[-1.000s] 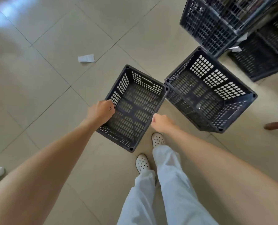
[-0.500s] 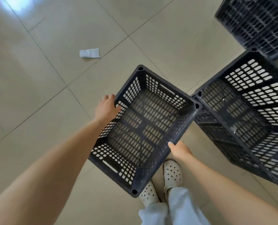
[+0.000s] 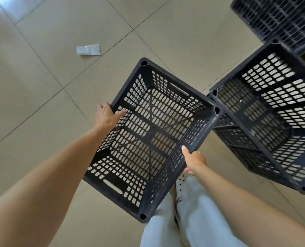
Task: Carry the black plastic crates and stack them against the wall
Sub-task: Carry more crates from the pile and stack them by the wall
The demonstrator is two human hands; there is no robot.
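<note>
I hold a black perforated plastic crate [image 3: 167, 97] above the tiled floor, its open top facing me. My left hand [image 3: 106, 115] grips its left long rim, thumb inside the wall. My right hand [image 3: 194, 160] grips the right long rim, thumb on top and fingers underneath. A second black crate [image 3: 265, 154] stands just to the right, its near corner almost touching the held crate; another crate's wall shows beneath it. More black crates [image 3: 276, 18] sit at the top right.
A small white paper scrap [image 3: 89, 49] lies on the beige tiles to the upper left. My legs in pale trousers [image 3: 189, 220] and a white perforated shoe [image 3: 182, 182] are below the crate. Bare floor spreads to the left.
The held crate has risen closer to my view and sits larger in frame. Both hands keep their grip on its long rims. The neighbouring crates have shifted toward the right edge.
</note>
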